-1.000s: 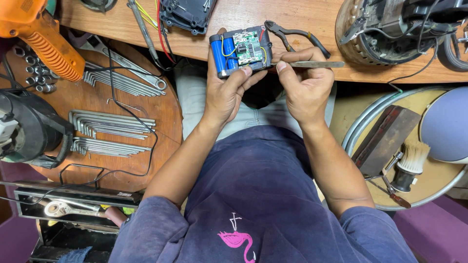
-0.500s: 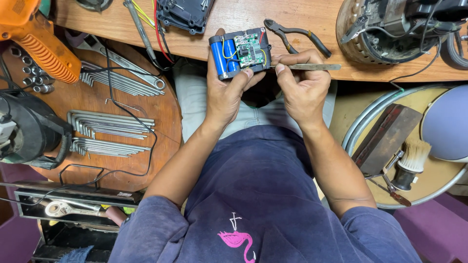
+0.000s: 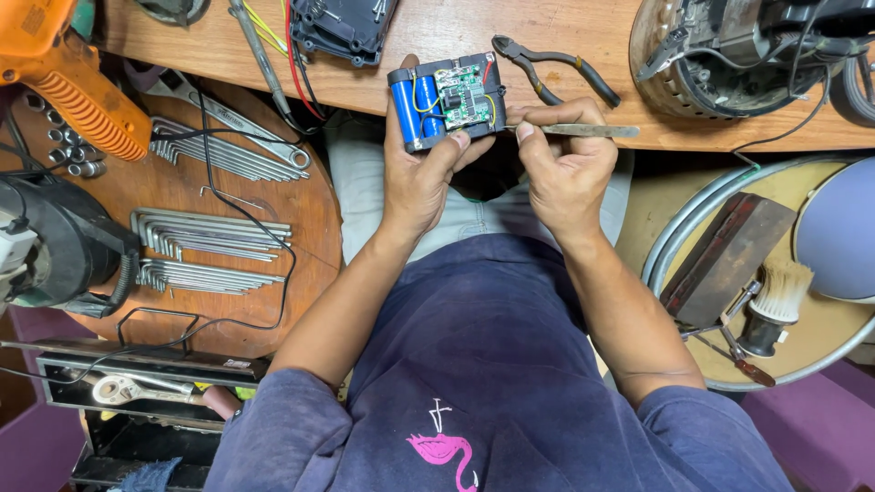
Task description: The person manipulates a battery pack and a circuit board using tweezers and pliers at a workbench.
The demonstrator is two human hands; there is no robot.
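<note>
Here | left hand point(image 3: 421, 173) clamps battery pack point(image 3: 447, 100) board-up for access | right hand point(image 3: 565, 169) pinches tweezers point(image 3: 583, 130), tip seemingly at board edge

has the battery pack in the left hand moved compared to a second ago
Barely. The battery pack in the left hand sits in nearly the same spot beside the pliers on the bench.

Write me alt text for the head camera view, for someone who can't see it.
Seen from above, a person's left hand holds a battery pack of blue cylindrical cells with a green circuit board over a wooden workbench, while the right hand holds a slim metal tool beside it. Black-handled pliers lie on the bench; rows of metal hex keys lie on a round wooden table on the left.
</note>
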